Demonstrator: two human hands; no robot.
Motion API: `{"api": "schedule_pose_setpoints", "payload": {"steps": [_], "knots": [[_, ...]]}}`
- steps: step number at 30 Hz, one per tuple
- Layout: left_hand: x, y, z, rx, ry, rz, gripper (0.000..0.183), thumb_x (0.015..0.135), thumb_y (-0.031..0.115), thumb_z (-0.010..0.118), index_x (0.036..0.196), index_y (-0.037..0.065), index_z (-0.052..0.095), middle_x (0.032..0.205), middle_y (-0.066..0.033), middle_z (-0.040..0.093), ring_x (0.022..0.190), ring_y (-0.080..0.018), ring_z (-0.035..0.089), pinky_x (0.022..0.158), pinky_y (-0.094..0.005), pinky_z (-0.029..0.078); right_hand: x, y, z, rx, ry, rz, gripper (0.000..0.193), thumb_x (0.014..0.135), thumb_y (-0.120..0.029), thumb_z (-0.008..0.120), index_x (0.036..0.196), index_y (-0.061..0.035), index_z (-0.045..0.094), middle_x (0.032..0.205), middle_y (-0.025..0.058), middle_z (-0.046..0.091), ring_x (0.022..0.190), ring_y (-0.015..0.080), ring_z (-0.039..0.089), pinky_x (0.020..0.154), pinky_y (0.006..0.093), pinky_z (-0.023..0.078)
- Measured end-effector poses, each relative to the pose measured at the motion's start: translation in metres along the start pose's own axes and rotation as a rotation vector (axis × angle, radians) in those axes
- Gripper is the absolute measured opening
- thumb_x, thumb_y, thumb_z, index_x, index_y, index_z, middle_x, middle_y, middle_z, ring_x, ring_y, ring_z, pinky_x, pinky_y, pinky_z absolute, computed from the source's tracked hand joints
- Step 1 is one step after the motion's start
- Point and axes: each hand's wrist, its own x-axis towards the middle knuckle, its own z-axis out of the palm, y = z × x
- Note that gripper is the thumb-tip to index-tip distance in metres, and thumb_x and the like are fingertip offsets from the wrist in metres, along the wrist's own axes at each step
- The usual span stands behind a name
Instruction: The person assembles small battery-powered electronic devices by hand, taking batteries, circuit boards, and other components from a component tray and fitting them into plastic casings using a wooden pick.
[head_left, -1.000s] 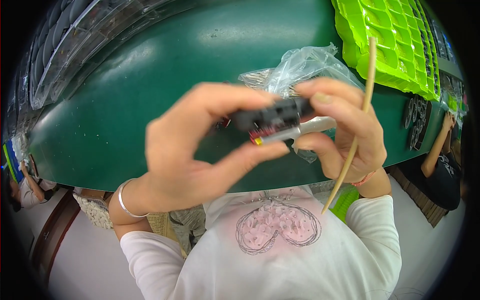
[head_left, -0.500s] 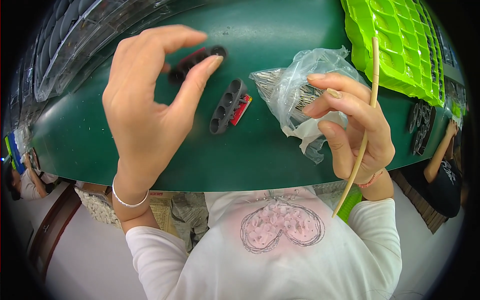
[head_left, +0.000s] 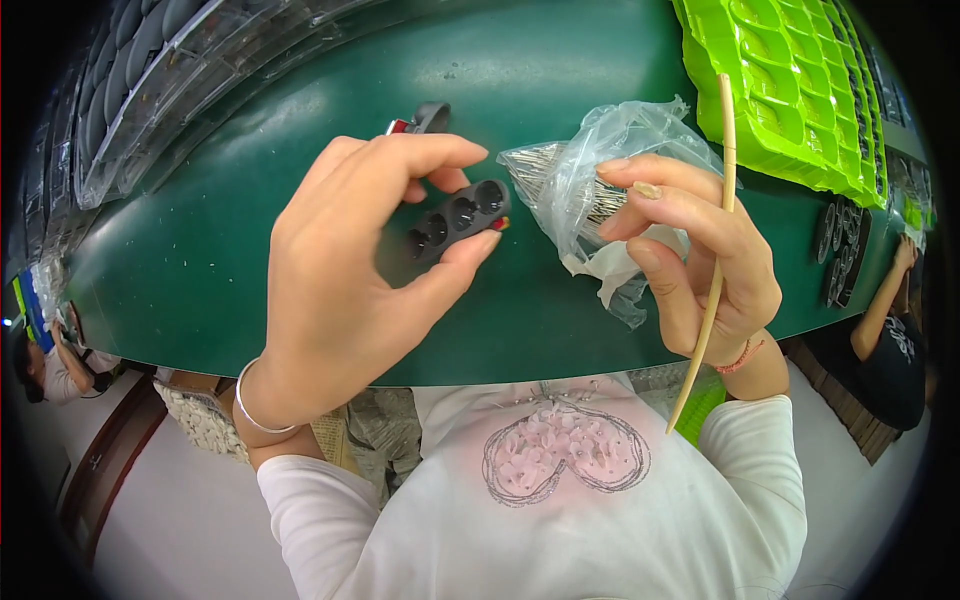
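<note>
A dark grey strip (head_left: 462, 216) with a row of round cups tilts between the thumb and fingers of my left hand (head_left: 350, 235). A bit of red and yellow shows under its right end, near my thumb tip. My left hand is closed round it; the far fingers are partly hidden. A second dark grey piece with red on it (head_left: 430, 118) lies beyond my left fingers, which cover part of it. My right hand (head_left: 715, 250) holds a thin wooden stick (head_left: 727, 130) across its fingers. Its fingertips are bent in front of a clear plastic bag (head_left: 625, 130) of thin metal pins (head_left: 535, 165).
The green tabletop (head_left: 540, 330) carries a bright green moulded tray (head_left: 790, 90) at the far right. Clear and dark grey trays (head_left: 140, 100) stand stacked at the far left. Black round-holed pieces (head_left: 845, 250) lie by the right edge. Other people sit at both sides.
My left hand has come right and nearer, onto the near grey strip, which has turned to a flatter slant. The farther piece has shifted slightly right. My right hand has barely moved, still with the stick.
</note>
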Motion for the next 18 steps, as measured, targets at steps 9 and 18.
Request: {"api": "schedule_pose_setpoints", "payload": {"steps": [9,18], "knots": [[0.002,0.014,0.016,-1.392,-0.14,-0.48,0.063,0.08,0.015,0.077,0.131,-0.005,0.045,0.108,-0.0088,0.059,0.099,-0.0171,0.061,0.088,-0.0316,0.052,0.001,-0.001,0.002,0.055,-0.011,-0.063,0.062,0.076,-0.021,0.079,0.126,0.0023,0.052,0.123,0.0278,0.057,0.084,0.0241,0.066,0.07,0.0332,0.056],[-0.005,0.006,0.034,-1.515,-0.238,-0.449,0.046,0.084,-0.001,0.07,0.125,-0.002,0.048,0.118,-0.0122,0.055,0.111,-0.0181,0.055,0.093,-0.0321,0.049,-0.002,-0.003,0.011,0.044,-0.007,-0.051,0.064,0.069,-0.018,0.082,0.123,0.0033,0.056,0.116,0.0221,0.06,0.095,0.0295,0.064,0.077,0.0348,0.056]]}}
